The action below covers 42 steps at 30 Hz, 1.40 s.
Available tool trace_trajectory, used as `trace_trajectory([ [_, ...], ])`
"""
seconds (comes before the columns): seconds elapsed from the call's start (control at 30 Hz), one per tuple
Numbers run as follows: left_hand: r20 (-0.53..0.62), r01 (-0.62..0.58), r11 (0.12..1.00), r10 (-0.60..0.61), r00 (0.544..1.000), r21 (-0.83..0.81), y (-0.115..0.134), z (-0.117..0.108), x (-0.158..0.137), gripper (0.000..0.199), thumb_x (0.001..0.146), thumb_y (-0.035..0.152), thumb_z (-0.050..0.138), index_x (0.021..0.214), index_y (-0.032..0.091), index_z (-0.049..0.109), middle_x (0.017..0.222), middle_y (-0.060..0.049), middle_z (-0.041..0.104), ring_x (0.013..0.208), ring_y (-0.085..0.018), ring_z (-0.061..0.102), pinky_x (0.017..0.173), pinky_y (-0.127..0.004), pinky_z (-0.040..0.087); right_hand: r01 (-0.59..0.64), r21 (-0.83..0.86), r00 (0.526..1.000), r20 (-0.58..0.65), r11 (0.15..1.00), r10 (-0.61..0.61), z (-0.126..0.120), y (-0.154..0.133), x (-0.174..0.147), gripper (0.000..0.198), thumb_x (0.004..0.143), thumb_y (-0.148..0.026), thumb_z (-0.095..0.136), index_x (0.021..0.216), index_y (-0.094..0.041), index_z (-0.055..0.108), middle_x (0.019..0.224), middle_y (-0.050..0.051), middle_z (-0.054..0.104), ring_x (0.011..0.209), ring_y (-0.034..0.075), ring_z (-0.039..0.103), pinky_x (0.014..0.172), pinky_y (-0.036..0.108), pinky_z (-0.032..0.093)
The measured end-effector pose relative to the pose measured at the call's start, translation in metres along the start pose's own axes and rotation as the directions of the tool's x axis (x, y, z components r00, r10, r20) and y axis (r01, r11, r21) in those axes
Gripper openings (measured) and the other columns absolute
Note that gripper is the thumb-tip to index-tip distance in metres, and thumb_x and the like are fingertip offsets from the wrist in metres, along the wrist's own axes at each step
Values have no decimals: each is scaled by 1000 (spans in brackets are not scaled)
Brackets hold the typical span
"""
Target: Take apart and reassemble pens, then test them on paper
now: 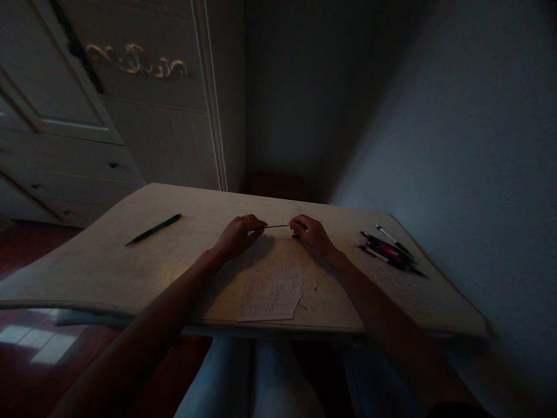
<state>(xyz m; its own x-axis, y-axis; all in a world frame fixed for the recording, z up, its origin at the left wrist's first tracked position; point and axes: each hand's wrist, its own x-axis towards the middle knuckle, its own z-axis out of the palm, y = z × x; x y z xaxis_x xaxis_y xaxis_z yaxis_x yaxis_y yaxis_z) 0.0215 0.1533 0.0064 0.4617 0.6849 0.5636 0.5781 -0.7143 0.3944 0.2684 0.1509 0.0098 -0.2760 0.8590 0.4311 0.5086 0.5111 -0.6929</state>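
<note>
Above the far end of a scribbled sheet of paper (272,284), both hands face each other with a thin dark pen refill (277,226) stretched between them. My left hand (237,237) is closed, pinching one end in its fingertips. At the other end, the fingers of my right hand (313,235) are closed around the tip. Just below the right fingers shows a small black piece (296,236); whether that hand holds it or it lies on the table, I cannot tell. The paper has a torn right edge.
A dark green pen (154,230) lies on the left of the pale table (126,215). Several pens (387,253) are heaped on another written sheet (394,284) at the right. A wall (478,145) borders the right side; a white cabinet (174,133) stands behind left.
</note>
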Motion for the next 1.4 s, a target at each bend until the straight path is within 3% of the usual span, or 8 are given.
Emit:
trace_trajectory([
  [0.17, -10, 8, 1000, -8, 1000, -6, 1, 1, 0, 20, 88, 16, 58, 100, 19, 74, 90, -6, 73, 77, -17, 67, 73, -30, 52, -7, -1, 999, 31, 1000, 7, 3, -4, -2, 17, 92, -29, 54, 87, -18, 65, 79, 2, 66, 72, 15, 60, 68, 27, 46],
  [0.5, 68, -44, 999, 44, 997, -2, 5, 3, -1, 22, 88, 14, 58, 102, 20, 74, 93, -7, 73, 81, -18, 67, 75, -30, 51, 152, -137, 986, 90, 979, -140, 3, -8, -4, 15, 93, -26, 55, 89, -17, 66, 87, 6, 67, 80, 17, 60, 75, 30, 46],
  [0.77, 139, -30, 999, 25, 990, 33, 7, 2, -1, 23, 88, 18, 58, 102, 22, 76, 91, -6, 74, 78, -18, 68, 74, -30, 52, 157, -113, 982, 120, 981, -143, 6, -7, -5, 17, 94, -28, 54, 91, -18, 67, 89, 6, 69, 80, 17, 62, 74, 29, 47],
  [1.4, 141, 25, 999, -30, 990, 36, 4, 7, -6, 24, 85, 22, 62, 101, 25, 78, 89, -6, 76, 77, -20, 69, 72, -32, 51, 152, -184, 979, 166, 971, -122, 10, -10, -5, 16, 92, -23, 58, 89, -19, 73, 87, 7, 73, 81, 19, 66, 77, 31, 47],
])
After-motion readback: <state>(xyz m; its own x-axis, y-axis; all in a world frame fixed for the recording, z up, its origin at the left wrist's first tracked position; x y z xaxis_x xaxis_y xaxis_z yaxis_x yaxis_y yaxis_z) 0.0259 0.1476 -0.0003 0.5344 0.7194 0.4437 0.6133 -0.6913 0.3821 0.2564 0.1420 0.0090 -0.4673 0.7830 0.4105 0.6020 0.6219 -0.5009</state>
